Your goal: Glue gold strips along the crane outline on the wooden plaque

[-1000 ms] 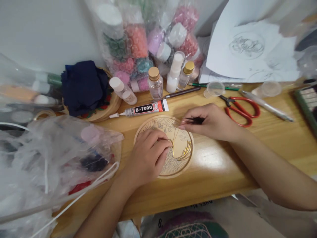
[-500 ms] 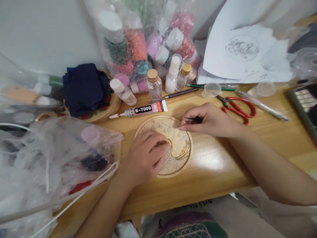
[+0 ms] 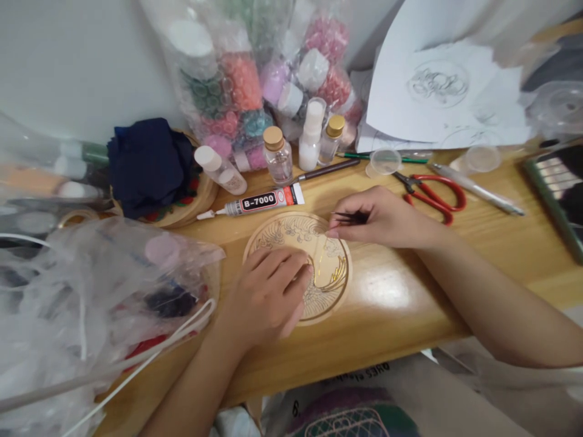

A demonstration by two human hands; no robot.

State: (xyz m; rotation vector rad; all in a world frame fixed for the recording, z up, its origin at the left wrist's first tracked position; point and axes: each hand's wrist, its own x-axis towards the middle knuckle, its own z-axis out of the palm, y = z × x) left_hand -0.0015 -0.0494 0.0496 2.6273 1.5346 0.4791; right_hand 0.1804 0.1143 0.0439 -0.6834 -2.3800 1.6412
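A round wooden disc (image 3: 296, 223) with a raised rim lies on the table, printed with a fine feather-like line drawing. Shiny gold wire (image 3: 337, 276) follows some of the lines at its right side. My left hand (image 3: 271, 291) rests over the disc's left part, fingers bent and drawn together, fingertips by the gold line; whatever they pinch is hidden. Above the upper right rim, my right hand (image 3: 387, 218) grips dark tweezers (image 3: 353, 216), their tips pointing left over the disc. A faint thin line runs below the tips.
A B-7000 glue tube (image 3: 262, 201) lies just behind the disc. Red-handled pliers (image 3: 437, 197) and a silver pen (image 3: 478, 189) are to the right. Small bottles (image 3: 277, 158) and bagged jars stand behind. Plastic bags (image 3: 113, 297) and a white cable (image 3: 182, 331) crowd the left.
The whole view has shifted slightly, moving things a little left. My left fingers have closed closer together over the disc. My right hand keeps its hold on the tweezers.
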